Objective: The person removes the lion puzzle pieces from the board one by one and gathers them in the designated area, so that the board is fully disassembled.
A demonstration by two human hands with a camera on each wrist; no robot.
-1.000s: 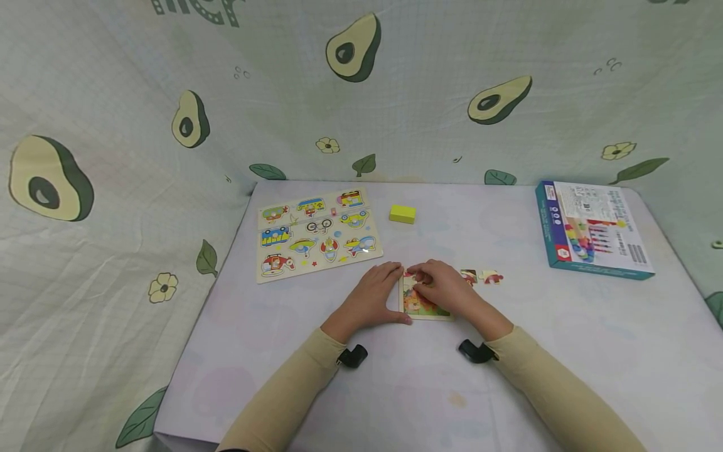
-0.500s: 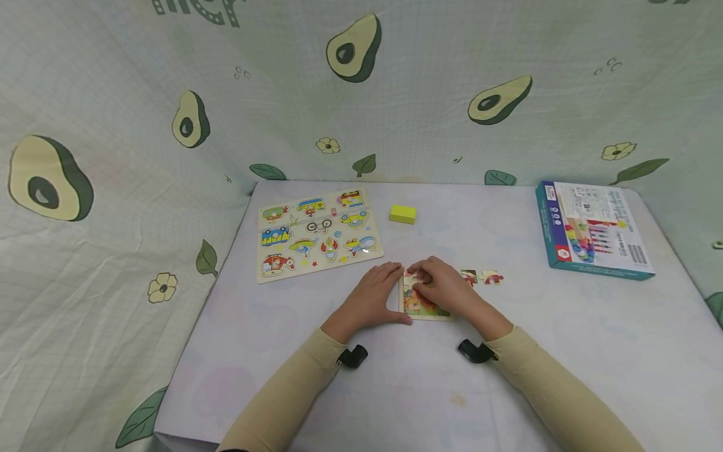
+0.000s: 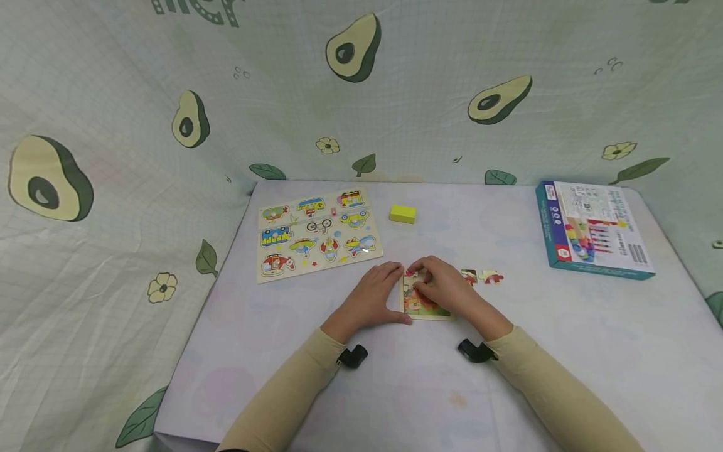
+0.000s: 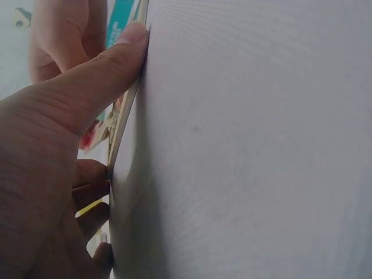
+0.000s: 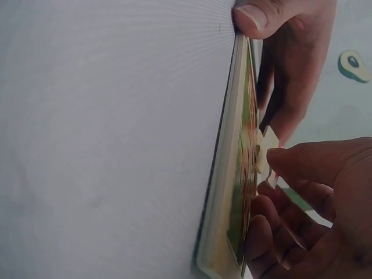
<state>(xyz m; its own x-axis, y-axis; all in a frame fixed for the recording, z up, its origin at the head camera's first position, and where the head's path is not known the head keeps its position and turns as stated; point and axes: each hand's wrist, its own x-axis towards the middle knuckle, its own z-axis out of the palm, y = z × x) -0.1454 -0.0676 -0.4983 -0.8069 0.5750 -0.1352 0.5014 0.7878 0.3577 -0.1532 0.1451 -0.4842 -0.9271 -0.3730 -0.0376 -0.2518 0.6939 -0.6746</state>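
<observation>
A small jigsaw puzzle board (image 3: 429,317) with a pale frame and a colourful picture lies on the table in the head view. My left hand (image 3: 367,300) rests around its left side, the thumb touching the near edge and the fingers spread along the left. Over the board's upper part, my right hand (image 3: 443,287) pinches a puzzle piece (image 5: 269,139) between thumb and fingers. In the right wrist view that piece stands tilted at the board's face. Just right of the board lie loose puzzle pieces (image 3: 492,277), partly behind the right hand.
A vehicle peg puzzle (image 3: 316,267) lies at the back left. Beside it is a yellow block (image 3: 402,214). A flat box (image 3: 599,232) with a blue-green edge lies at the back right. Behind the table (image 3: 395,402) hangs an avocado-print cloth (image 3: 423,113).
The fingers of my right hand have shifted very slightly over the board's upper part. My left hand, the board and the loose pieces stay in place.
</observation>
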